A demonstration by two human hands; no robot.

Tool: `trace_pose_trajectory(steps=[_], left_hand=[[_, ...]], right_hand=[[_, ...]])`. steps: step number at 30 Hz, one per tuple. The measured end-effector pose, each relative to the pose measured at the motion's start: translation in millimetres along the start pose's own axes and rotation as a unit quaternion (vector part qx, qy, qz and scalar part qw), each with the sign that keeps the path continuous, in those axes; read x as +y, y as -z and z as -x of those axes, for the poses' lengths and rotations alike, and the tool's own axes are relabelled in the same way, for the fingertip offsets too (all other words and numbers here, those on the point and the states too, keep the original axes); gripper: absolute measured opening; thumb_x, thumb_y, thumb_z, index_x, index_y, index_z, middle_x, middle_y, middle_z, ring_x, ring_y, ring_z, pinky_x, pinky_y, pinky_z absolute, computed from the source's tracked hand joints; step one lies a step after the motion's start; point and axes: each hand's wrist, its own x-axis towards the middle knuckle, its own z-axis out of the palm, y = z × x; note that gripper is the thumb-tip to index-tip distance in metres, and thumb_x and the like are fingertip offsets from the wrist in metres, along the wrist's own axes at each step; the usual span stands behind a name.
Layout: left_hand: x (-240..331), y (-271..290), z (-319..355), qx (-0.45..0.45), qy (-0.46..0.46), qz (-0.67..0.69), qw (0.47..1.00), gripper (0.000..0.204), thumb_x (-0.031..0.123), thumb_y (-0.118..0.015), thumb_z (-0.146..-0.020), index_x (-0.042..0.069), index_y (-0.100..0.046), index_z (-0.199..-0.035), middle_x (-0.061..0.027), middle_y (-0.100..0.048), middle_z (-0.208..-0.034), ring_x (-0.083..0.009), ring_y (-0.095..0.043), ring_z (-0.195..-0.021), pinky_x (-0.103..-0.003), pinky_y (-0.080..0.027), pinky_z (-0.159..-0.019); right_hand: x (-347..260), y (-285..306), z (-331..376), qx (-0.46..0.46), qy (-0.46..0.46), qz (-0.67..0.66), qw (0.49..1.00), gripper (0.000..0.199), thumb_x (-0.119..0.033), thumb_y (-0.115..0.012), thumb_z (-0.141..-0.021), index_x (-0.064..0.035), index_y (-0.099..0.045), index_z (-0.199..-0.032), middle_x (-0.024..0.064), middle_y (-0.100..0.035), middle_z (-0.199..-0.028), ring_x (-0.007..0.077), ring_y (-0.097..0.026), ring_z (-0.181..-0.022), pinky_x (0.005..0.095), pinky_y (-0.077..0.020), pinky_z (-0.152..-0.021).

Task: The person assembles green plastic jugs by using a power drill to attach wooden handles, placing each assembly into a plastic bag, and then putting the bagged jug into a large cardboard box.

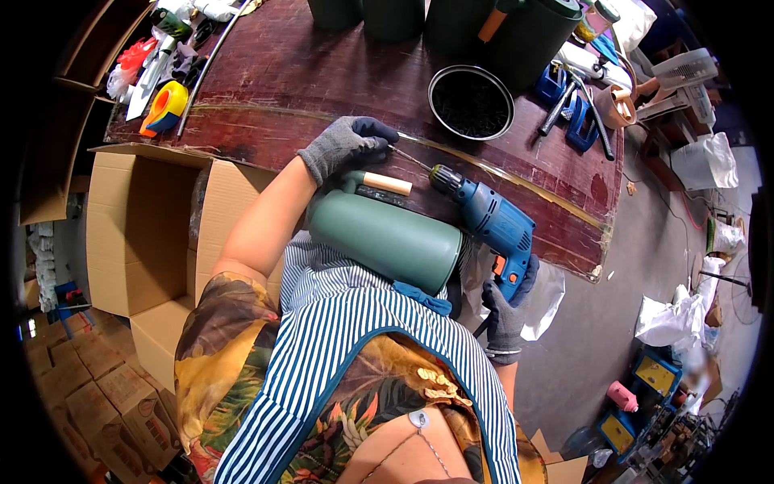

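Note:
My right hand (506, 310), in a grey and dark-blue work glove, grips the handle of a blue power drill (498, 222) with an orange trigger. From its chuck a long thin driver bit (411, 157) points up and left. The bit's tip reaches the closed, gloved fingers of my left hand (355, 143); whatever they pinch there is too small to make out. Across my lap, below both hands, lies a green jug (385, 235) on its side, with a light wooden grip (385, 183) on its handle. Neither hand touches the jug.
On the dark red table (266, 89) stand a round metal-rimmed tin (472, 102) of small dark pieces, several upright green jugs (528, 44), and a yellow tape dispenser (167, 107). Blue clamps (580, 121) lie at the right. An open cardboard box (121, 234) stands at my left.

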Motion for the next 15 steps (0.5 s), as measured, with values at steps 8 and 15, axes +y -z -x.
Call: trace_pose_trajectory(steps=[8, 15], left_hand=[[2, -7, -6, 0.038, -0.193, -0.315, 0.928, 0.028, -0.006, -0.062, -0.09, 0.0, -0.07, -0.116, -0.0058, -0.072, -0.103, -0.0126, -0.067, -0.092, -0.028, -0.056, -0.089], [3, 1, -15, -0.021, -0.197, -0.351, 0.915, 0.036, -0.012, -0.063, -0.081, 0.002, -0.071, -0.113, -0.0061, -0.075, -0.106, -0.0123, -0.069, -0.097, -0.029, -0.055, -0.089]], right_hand=[[6, 2, -2, -0.003, 0.042, 0.049, 0.998, 0.097, 0.004, -0.073, -0.08, -0.0154, -0.021, -0.16, 0.0076, -0.046, -0.139, 0.0141, -0.057, -0.103, 0.0258, -0.0545, -0.074], [-6, 18, -16, -0.065, -0.027, -0.012, 0.997, 0.08, -0.02, -0.072, -0.089, -0.0121, -0.028, -0.156, 0.0118, -0.052, -0.137, 0.0247, -0.063, -0.105, 0.037, -0.0576, -0.085]])
